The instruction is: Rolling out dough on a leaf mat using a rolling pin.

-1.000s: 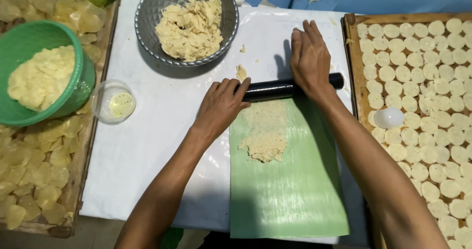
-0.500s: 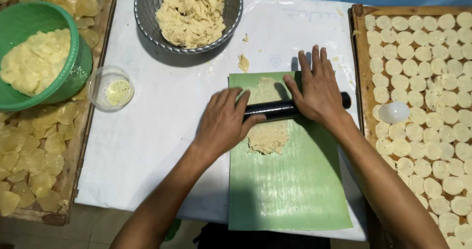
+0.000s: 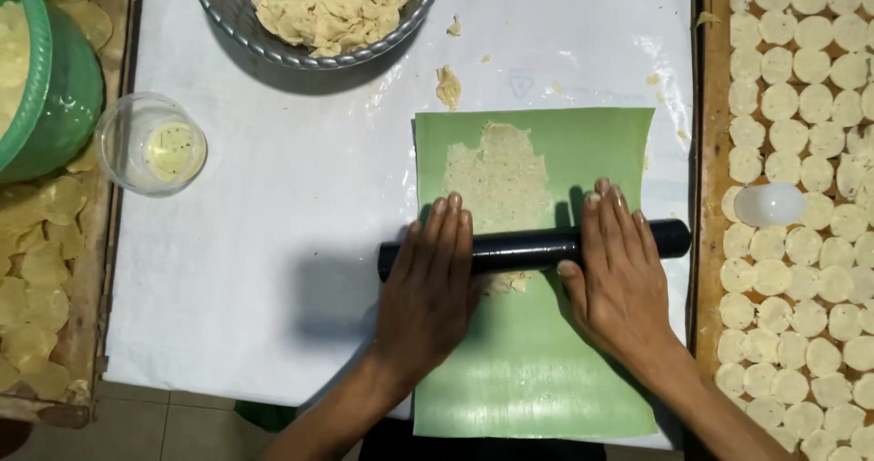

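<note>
Pressing roller point(image 3: 533, 248) with flat, uncurled palms, left hand point(image 3: 428, 283) and right hand point(image 3: 619, 274); its long axis lies crosswise, dough point(image 3: 499, 181) mostly beyond, on leaf point(image 3: 533, 334).

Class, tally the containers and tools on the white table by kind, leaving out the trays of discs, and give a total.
Metal bowl: 1
Green basin: 1
Clear cup: 1
Black roller: 1
Green sheet: 1
Total: 5
</note>
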